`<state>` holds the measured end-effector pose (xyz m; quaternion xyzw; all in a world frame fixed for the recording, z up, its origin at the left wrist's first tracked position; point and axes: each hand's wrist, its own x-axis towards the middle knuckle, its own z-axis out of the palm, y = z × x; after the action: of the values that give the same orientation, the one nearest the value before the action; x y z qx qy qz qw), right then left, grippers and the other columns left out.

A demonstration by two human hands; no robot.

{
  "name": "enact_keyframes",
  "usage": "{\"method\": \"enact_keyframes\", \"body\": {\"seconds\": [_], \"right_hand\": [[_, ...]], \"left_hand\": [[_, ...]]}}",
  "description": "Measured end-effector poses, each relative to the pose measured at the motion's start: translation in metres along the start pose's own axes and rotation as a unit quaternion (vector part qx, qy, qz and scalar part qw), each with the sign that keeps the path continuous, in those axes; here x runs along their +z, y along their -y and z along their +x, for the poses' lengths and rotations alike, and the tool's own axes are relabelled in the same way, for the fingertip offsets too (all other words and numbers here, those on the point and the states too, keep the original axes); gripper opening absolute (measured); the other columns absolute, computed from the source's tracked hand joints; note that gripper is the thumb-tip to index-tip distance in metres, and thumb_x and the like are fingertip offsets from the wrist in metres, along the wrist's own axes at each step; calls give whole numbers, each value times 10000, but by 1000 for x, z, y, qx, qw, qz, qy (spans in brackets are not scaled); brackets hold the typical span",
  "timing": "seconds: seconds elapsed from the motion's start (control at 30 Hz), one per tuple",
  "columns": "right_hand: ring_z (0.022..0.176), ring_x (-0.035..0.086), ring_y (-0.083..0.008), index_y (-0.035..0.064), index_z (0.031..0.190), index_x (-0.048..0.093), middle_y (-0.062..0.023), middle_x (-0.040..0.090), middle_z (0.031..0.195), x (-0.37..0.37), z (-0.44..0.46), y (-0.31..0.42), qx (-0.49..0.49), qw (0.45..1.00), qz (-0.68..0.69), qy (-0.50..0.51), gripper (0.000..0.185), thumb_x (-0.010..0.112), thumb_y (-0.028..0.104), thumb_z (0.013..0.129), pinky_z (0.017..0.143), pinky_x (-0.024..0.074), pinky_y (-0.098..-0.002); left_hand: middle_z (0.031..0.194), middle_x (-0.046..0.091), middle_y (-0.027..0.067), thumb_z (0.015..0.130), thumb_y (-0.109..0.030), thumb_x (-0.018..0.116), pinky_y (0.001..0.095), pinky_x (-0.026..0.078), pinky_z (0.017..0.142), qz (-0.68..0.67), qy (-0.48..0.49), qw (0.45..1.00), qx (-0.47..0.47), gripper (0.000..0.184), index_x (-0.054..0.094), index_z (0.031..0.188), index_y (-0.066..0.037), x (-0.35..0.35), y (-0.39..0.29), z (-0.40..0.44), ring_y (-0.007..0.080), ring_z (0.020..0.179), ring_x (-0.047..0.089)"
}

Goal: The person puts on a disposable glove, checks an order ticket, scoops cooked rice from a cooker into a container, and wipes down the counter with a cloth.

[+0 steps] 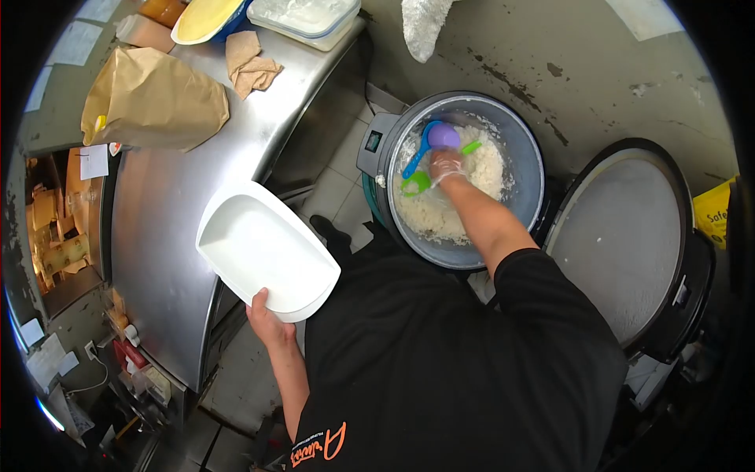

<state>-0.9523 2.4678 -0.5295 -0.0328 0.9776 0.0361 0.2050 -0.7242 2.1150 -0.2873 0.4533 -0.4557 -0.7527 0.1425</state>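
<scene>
My left hand grips the near rim of a white rectangular tub, thumb over the edge; the tub has nothing in it. My right hand, in a clear plastic glove, reaches into a round grey cooker pot that holds white rice. Around that hand lie a purple scoop, a blue spoon and a green utensil. The right fingers point down among these utensils and are blurred, so what they hold, if anything, is unclear.
The open cooker lid is at the right, beside a yellow bag. On the steel counter at the left stand a brown paper bag, crumpled brown paper and a lidded container. A peeling wall is behind the pot.
</scene>
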Motion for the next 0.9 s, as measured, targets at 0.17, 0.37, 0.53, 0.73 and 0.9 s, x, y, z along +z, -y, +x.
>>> {"method": "enact_keyframes", "body": {"seconds": [0.17, 0.37, 0.53, 0.73, 0.9], "right_hand": [[875, 655, -300, 58, 949, 691, -181, 669, 977, -61, 0, -24, -110, 987, -102, -54, 230, 579, 202, 809, 770, 513, -387], [956, 648, -314, 61, 976, 701, -209, 662, 1014, -116, -15, -52, -120, 977, -117, 131, 224, 559, 143, 823, 801, 516, -366], [917, 658, -318, 51, 943, 705, -177, 679, 978, -32, -49, -100, -70, 985, -160, -13, 227, 543, 142, 813, 764, 521, -378], [841, 671, -287, 30, 861, 721, -177, 683, 931, 23, -60, -92, -314, 898, -178, 253, 253, 638, 237, 742, 745, 519, -343], [781, 640, -304, -27, 867, 676, -168, 664, 835, 45, -83, -71, -185, 933, 193, 242, 364, 664, 318, 752, 719, 501, -352]], "left_hand": [[1222, 505, 213, 814, -48, 496, 400, 471, 923, 15, -3, 1000, -6, 545, 355, 1323, 87, -1, -2, 2, 321, 1096, 545], [1228, 502, 223, 826, -36, 481, 392, 478, 913, 18, 34, 999, -20, 525, 353, 1317, 101, 24, 1, 11, 319, 1090, 555], [1214, 513, 224, 832, -27, 479, 383, 489, 896, 35, 64, 997, -21, 505, 362, 1304, 109, 50, -1, 14, 311, 1073, 567], [1204, 531, 222, 854, -36, 491, 375, 496, 887, 56, 99, 993, -15, 476, 377, 1292, 110, 68, -7, 14, 299, 1064, 580], [1209, 542, 203, 943, -149, 495, 362, 489, 896, 91, 117, 989, 18, 445, 386, 1294, 101, 80, -11, 9, 266, 1074, 578]]}}
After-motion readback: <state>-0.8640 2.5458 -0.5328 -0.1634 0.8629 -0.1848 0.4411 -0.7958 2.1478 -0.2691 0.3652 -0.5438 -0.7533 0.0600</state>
